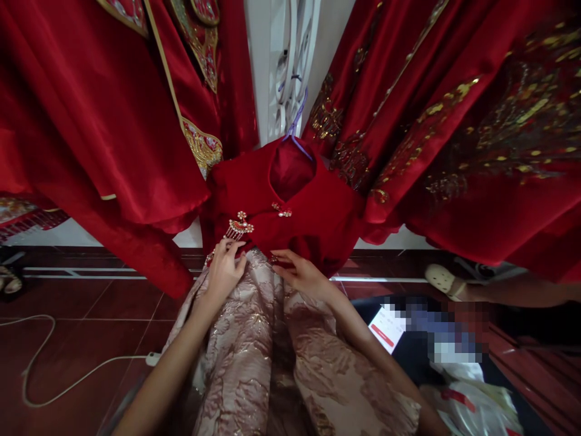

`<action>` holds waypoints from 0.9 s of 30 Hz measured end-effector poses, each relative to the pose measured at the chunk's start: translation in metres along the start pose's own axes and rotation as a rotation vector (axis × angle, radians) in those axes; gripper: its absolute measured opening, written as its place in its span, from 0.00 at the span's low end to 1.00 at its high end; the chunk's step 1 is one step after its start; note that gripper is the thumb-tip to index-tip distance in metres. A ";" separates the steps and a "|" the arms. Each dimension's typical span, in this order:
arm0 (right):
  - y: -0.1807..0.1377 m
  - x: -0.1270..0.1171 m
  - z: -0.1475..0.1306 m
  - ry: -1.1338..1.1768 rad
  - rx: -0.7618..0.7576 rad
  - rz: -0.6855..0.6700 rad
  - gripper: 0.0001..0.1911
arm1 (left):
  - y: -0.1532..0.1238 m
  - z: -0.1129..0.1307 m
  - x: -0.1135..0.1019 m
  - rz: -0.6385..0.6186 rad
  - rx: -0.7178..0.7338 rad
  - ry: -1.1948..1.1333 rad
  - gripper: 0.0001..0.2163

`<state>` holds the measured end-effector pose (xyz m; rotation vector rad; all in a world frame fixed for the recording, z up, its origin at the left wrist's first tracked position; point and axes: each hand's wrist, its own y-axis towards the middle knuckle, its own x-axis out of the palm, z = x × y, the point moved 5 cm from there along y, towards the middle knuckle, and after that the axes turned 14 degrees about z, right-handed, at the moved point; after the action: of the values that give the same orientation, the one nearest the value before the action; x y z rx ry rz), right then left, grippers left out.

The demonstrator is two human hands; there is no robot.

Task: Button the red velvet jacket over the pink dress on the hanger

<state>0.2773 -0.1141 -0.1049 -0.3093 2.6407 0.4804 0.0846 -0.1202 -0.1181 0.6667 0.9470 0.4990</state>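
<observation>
A short red jacket (327, 206) with a stand collar hangs on a purple hanger (295, 121). Gold and pearl ornaments decorate its front, among them a fan-shaped beaded brooch (238, 227) with dangling strands. My left hand (224, 266) is closed at the jacket's lower edge, just below this brooch, with fingers bent on the red cloth. From the other side, my right hand (306, 275) reaches to the front hem, its fingers stretched out and thumb apart, by a small ornament. Pinkish brocade fabric (240, 339) with a shiny raised pattern lies beneath both hands.
Red satin garments (104, 121) with gold trim hang at left, and sequinned red ones (454, 151) at right. A white cable (82, 393) crosses the tiled floor. At right are a person's foot in a cream clog (440, 280), a lit screen (387, 329) and plastic bags (476, 406).
</observation>
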 end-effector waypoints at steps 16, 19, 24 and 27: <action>0.010 0.013 0.039 -0.040 0.162 0.178 0.17 | -0.007 -0.018 0.000 -0.141 -0.077 -0.101 0.20; 0.010 0.015 0.041 -0.083 0.151 0.156 0.14 | -0.010 -0.017 -0.005 -0.086 -0.088 -0.101 0.16; 0.007 0.012 0.029 -0.210 -0.089 0.108 0.14 | -0.020 -0.019 0.004 -0.258 0.054 0.027 0.26; 0.004 0.010 0.025 -0.252 -0.148 0.076 0.14 | -0.021 -0.022 0.010 -0.284 0.067 0.052 0.25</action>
<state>0.2765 -0.1020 -0.1293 -0.1800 2.3830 0.6940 0.0726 -0.1215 -0.1482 0.5702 1.0915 0.2345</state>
